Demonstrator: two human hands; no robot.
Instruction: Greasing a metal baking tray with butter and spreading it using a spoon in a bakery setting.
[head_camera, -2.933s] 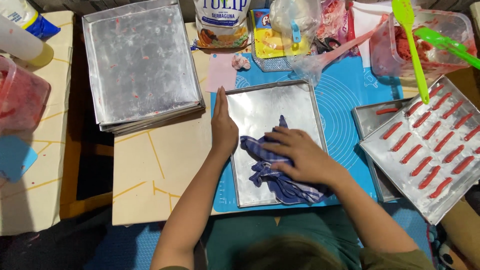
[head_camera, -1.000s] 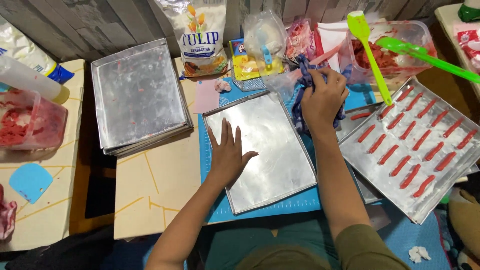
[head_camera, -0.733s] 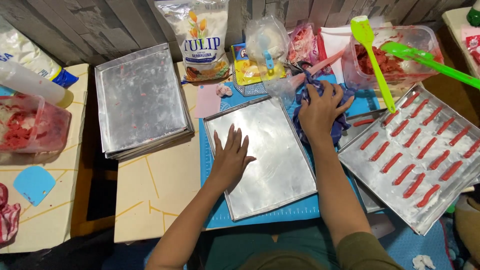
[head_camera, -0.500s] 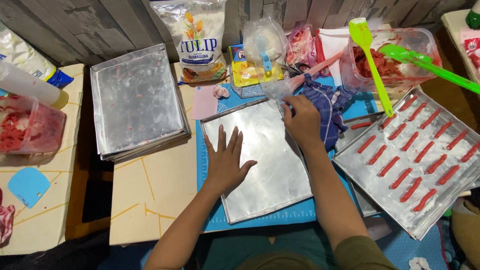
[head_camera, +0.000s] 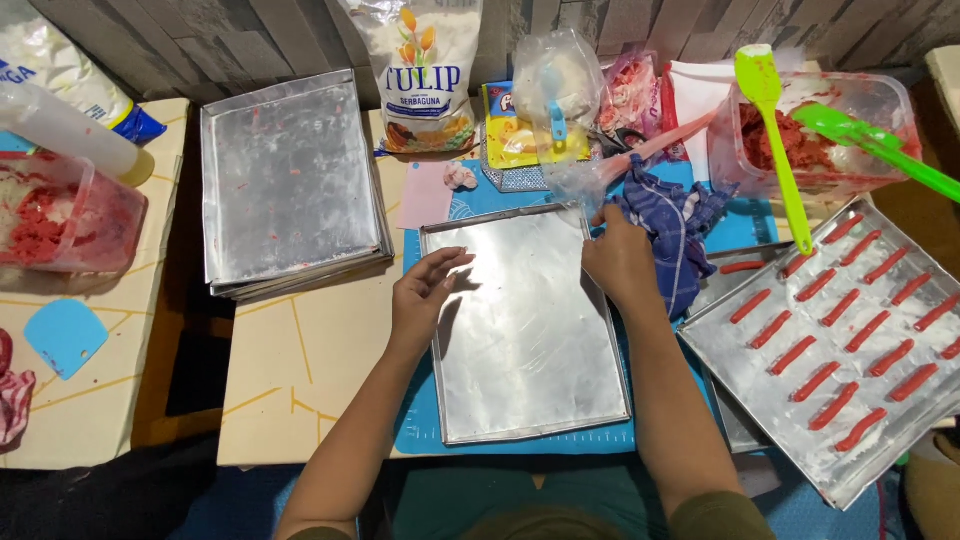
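Low wooden counter (head_camera: 300, 370) carries a blue mat (head_camera: 420, 420) with an empty metal tray (head_camera: 520, 330). Left hand (head_camera: 425, 295) rests loosely spread on the tray's left rim. Right hand (head_camera: 620, 262), fingers curled, grips its far right edge beside a blue cloth (head_camera: 680, 225).

home baking spot | metal baking trays (head_camera: 290, 180) | flour bag (head_camera: 425, 70) | low tables (head_camera: 300, 360)

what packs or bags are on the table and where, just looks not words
Tall white flour bag with orange flowers: back centre, upright against the wall.
Small yellow and red packet: right of it, lying flat.
Clear knotted plastic bag: beside the packet.
White and blue sack: far left corner.
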